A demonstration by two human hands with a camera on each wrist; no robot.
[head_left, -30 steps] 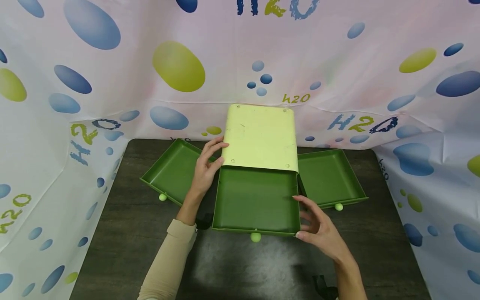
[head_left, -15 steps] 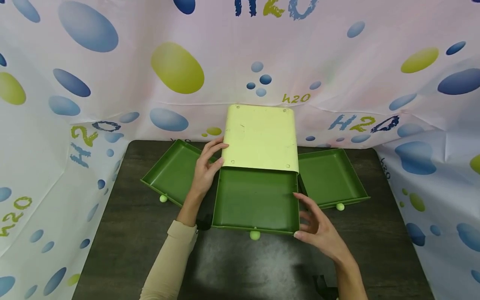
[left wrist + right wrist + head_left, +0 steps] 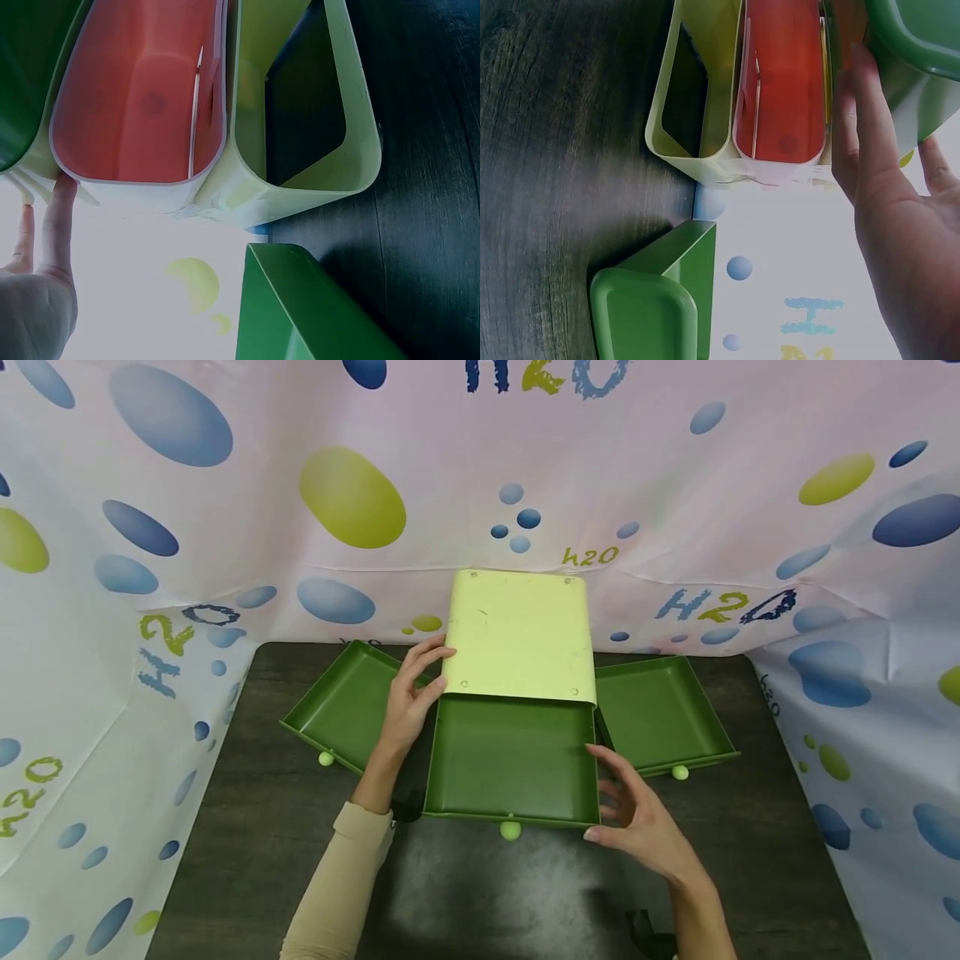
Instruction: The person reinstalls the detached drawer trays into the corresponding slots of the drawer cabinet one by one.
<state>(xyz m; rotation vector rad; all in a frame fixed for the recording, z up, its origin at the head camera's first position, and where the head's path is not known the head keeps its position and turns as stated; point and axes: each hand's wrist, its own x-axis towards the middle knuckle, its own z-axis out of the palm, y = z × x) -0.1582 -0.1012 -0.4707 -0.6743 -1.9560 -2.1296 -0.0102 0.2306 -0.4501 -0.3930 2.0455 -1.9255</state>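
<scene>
A pale yellow-green drawer case [image 3: 517, 635] stands at the back middle of the dark table [image 3: 247, 852]. A green drawer [image 3: 512, 756] with a light-green knob [image 3: 510, 831] sticks far out of its front. My left hand [image 3: 411, 697] rests on the case's front left corner with straight fingers; these fingers [image 3: 56, 217] touch the case's edge [image 3: 300, 97]. My right hand [image 3: 637, 818] lies flat against the drawer's front right corner, its fingers [image 3: 870, 120] straight along the green drawer wall [image 3: 922, 30]. Neither hand holds anything.
Two more green drawers lie on the table, one left of the case [image 3: 341, 702] and one right of it [image 3: 660, 714], each with a small knob. A bubble-patterned cloth [image 3: 225, 485] walls in the table at the back and on both sides.
</scene>
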